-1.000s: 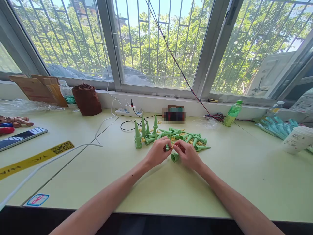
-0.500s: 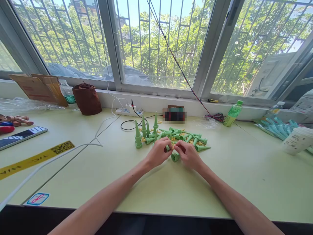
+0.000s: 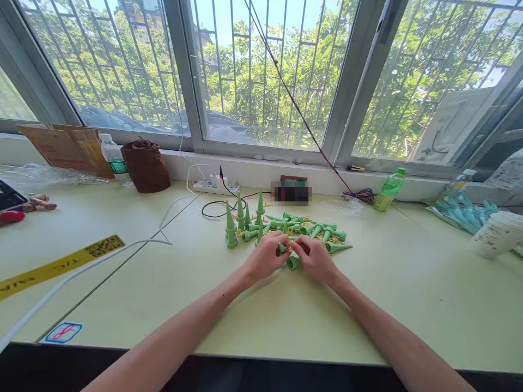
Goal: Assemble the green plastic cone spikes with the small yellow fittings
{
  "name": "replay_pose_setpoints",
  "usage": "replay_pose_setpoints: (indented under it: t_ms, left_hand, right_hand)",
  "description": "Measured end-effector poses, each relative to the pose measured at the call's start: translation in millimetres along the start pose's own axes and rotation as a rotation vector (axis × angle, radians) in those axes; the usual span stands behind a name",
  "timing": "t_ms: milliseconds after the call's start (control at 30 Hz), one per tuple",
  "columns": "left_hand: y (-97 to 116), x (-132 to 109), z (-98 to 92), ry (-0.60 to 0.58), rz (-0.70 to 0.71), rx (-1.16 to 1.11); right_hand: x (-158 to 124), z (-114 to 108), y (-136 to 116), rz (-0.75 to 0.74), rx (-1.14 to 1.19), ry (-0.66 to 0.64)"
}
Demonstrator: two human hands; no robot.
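Observation:
My left hand (image 3: 266,255) and my right hand (image 3: 314,257) meet at the middle of the pale green table (image 3: 253,305), fingers pinched together. Between them they grip a green cone-shaped plastic piece (image 3: 292,262), its open round end facing me; a small yellow bit shows at the fingertips. Just behind the hands lies a pile of green cones (image 3: 314,230) mixed with small yellow parts. Several cones stand upright (image 3: 241,219) at the pile's left.
A brown pouch (image 3: 145,165), a water bottle (image 3: 114,159) and cardboard (image 3: 61,146) stand at the back left. A power strip (image 3: 216,185) with cables, a green bottle (image 3: 388,189), a white cup (image 3: 495,234), teal parts (image 3: 461,211) and yellow tape (image 3: 57,265) are also here.
The hands stay together on the cone with only slight finger shifts. The dark striped strip at the far left of the table has gone; a dark object shows at the left edge.

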State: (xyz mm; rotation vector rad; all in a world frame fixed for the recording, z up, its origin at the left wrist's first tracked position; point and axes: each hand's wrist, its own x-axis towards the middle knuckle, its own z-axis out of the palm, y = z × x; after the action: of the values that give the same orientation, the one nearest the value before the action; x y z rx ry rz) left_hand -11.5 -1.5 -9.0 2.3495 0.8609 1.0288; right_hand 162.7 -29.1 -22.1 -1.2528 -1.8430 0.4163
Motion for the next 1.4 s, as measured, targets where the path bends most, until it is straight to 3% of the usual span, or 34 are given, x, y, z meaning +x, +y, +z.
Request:
replay_pose_setpoints:
  t_ms: [233, 667, 1400]
  left_hand:
    - [0, -2, 3.1, -0.063, -0.007, -0.006]
    - [0, -2, 2.3, -0.025, 0.003, 0.05]
    - [7, 2, -5.3, 0.32, 0.06, 0.085]
  right_hand:
    - [2, 0, 4, 0.051, -0.059, 0.018]
    - [3, 0, 5, 0.038, -0.074, 0.029]
    - [-1, 1, -4, -0.017, 0.017, 0.084]
